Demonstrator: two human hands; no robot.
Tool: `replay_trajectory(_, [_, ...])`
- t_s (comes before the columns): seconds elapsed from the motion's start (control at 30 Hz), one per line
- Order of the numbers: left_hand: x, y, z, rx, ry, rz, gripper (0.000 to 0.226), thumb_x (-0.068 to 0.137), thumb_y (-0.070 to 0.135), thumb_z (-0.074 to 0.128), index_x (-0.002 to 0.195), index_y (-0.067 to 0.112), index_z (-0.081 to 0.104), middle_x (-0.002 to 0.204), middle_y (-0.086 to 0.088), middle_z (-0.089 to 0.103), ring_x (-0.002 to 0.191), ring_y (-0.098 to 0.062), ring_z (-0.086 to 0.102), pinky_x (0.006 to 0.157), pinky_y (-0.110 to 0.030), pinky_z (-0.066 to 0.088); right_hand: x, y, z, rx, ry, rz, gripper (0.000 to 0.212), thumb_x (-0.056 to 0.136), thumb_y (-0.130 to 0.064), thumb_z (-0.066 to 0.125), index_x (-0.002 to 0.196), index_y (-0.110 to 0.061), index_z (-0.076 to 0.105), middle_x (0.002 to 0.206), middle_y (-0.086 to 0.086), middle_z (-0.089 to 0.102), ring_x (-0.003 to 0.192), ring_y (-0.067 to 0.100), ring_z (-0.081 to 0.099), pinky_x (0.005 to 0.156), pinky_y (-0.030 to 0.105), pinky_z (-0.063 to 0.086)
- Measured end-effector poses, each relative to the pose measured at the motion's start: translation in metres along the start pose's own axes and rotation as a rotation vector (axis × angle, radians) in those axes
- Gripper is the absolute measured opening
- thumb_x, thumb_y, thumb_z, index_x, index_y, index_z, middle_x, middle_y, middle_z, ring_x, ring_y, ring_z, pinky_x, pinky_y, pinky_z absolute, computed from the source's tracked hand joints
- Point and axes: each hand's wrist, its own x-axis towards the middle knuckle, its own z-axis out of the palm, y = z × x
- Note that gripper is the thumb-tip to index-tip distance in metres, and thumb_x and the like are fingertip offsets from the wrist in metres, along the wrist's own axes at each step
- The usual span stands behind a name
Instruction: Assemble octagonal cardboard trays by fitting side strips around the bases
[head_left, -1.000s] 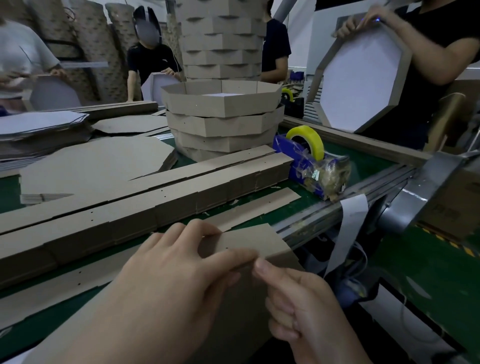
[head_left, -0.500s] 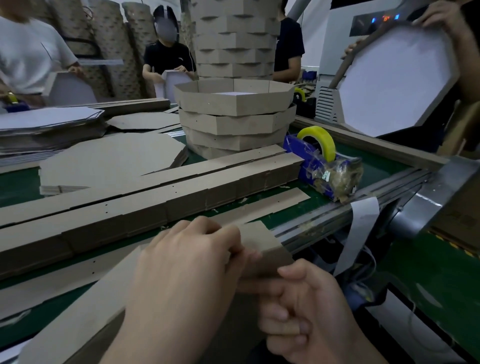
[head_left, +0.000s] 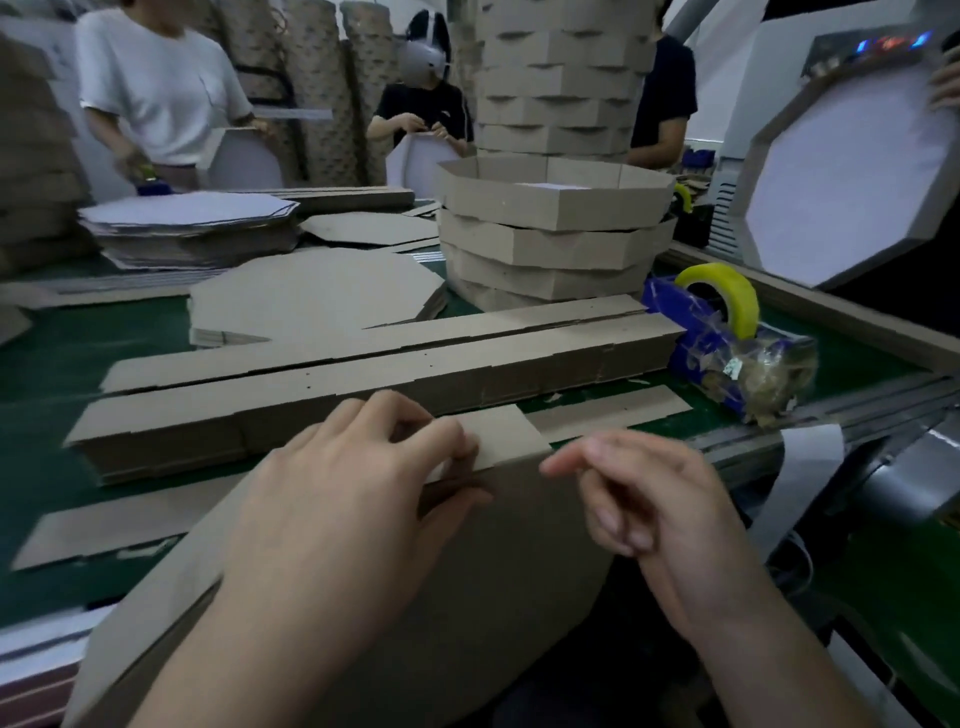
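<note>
Cardboard, grey-brown and thin, is all there is to work with. It should be light enough for one hand and stiff across its flat faces, but quick to crease at the scored folds and easy to crush along a raw edge.

The base (head_left: 509, 545) stands tilted at the near edge of the table (head_left: 62, 353). Its upper edge is about level with the tabletop and its lower part drops toward the person, out of frame. Along that upper edge runs the side strip (head_left: 511, 434), with one panel folded over toward the table's middle.

The left hand (head_left: 337, 499) grasps right there, thumb on the near face of the base and curled fingers on top of the strip, pinching the two together. The right hand (head_left: 660, 509) holds nothing. Its fingers hang loosely curled and the forefinger reaches toward the strip's free corner, just beside it; whether it touches I cannot tell.

A sensible hold, I judge, is close to a fold line with flat pads, not by the loose end, which would likely flop.

Farther in lies a stack of strips (head_left: 363, 384), then flat bases (head_left: 317, 291) and finished trays (head_left: 556, 218) toward the far edge. A tape dispenser (head_left: 727, 332) sits at the right edge.
</note>
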Motion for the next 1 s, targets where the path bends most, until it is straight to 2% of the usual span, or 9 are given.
replay_trajectory(0.13, [-0.008,-0.014,-0.005,0.016,-0.006,-0.065,0.028,0.070,0.054,0.059,0.091,0.037,0.063,0.095,0.009,0.062,0.082,-0.021,0.063,0.053,-0.025,0.028,0.029,-0.011,0.018,-0.129,-0.097,-0.091,0.024,0.087,-0.031,0.056,0.080,-0.019,0.076,0.052,-0.003,0.048,0.042,0.004,0.038,0.039,0.018,0.030])
replay_trajectory(0.23, [-0.016,-0.028,-0.012,0.021,0.005,-0.108,0.031,0.069,0.056,0.057,0.095,0.039,0.062,0.098,0.012,0.061,0.084,-0.018,0.062,0.051,-0.017,0.018,0.063,-0.019,0.029,-0.164,-0.082,-0.154,0.028,0.090,-0.032,0.053,0.080,-0.019,0.076,0.053,-0.004,0.050,0.042,0.006,0.037,0.038,0.017,0.028])
replay_trajectory(0.37, [-0.029,-0.049,-0.020,-0.057,0.029,-0.176,0.034,0.069,0.059,0.056,0.100,0.045,0.059,0.105,0.018,0.060,0.088,-0.012,0.061,0.056,-0.010,0.020,0.139,-0.012,0.056,-0.611,-0.118,-0.158,0.021,0.092,-0.035,0.061,0.078,-0.025,0.074,0.063,-0.010,0.062,0.053,0.000,0.049,0.053,0.017,0.038])
replay_trajectory(0.47, [-0.038,-0.060,-0.024,-0.095,0.049,-0.211,0.034,0.068,0.059,0.059,0.099,0.044,0.060,0.104,0.021,0.059,0.089,-0.009,0.060,0.060,-0.007,0.024,0.199,0.012,0.088,-0.898,-0.265,-0.150,0.009,0.090,-0.034,0.065,0.087,-0.028,0.070,0.087,-0.013,0.067,0.074,0.000,0.056,0.064,0.013,0.040])
replay_trajectory(0.57, [-0.044,-0.069,-0.026,-0.125,0.064,-0.239,0.034,0.068,0.058,0.063,0.099,0.043,0.062,0.105,0.021,0.058,0.091,-0.006,0.058,0.061,-0.012,0.032,0.242,0.040,0.115,-1.177,-0.456,-0.179,0.038,0.092,-0.041,0.060,0.123,-0.020,0.064,0.125,0.000,0.062,0.109,0.012,0.054,0.091,0.024,0.041])
replay_trajectory(0.67, [-0.050,-0.077,-0.028,-0.154,0.075,-0.255,0.036,0.068,0.059,0.066,0.100,0.043,0.062,0.105,0.022,0.057,0.093,-0.001,0.054,0.064,-0.013,0.036,0.266,0.056,0.133,-1.302,-0.572,-0.129,0.063,0.087,-0.060,0.057,0.139,-0.024,0.051,0.144,0.000,0.050,0.132,0.021,0.043,0.112,0.042,0.033])
replay_trajectory(0.77, [-0.054,-0.084,-0.029,-0.173,0.088,-0.278,0.036,0.068,0.058,0.069,0.100,0.043,0.062,0.105,0.023,0.058,0.095,0.000,0.054,0.066,-0.014,0.038,0.276,0.062,0.139,-1.294,-0.599,-0.105,0.067,0.078,-0.068,0.061,0.135,-0.032,0.055,0.138,-0.005,0.055,0.127,0.017,0.047,0.111,0.044,0.034])
replay_trajectory(0.87, [-0.058,-0.086,-0.029,-0.177,0.102,-0.284,0.036,0.067,0.057,0.070,0.099,0.042,0.063,0.104,0.023,0.058,0.095,-0.002,0.056,0.065,-0.019,0.041,0.281,0.064,0.138,-1.222,-0.618,-0.115,0.064,0.078,-0.063,0.067,0.132,-0.030,0.059,0.134,-0.003,0.058,0.115,0.011,0.050,0.104,0.030,0.037])
replay_trajectory(1.0, [-0.060,-0.087,-0.029,-0.179,0.097,-0.275,0.036,0.067,0.057,0.070,0.099,0.042,0.062,0.104,0.024,0.057,0.093,-0.001,0.056,0.063,-0.016,0.040,0.285,0.065,0.135,-1.208,-0.617,-0.170,0.061,0.082,-0.055,0.068,0.132,-0.022,0.060,0.137,-0.002,0.058,0.123,0.014,0.051,0.100,0.022,0.034])
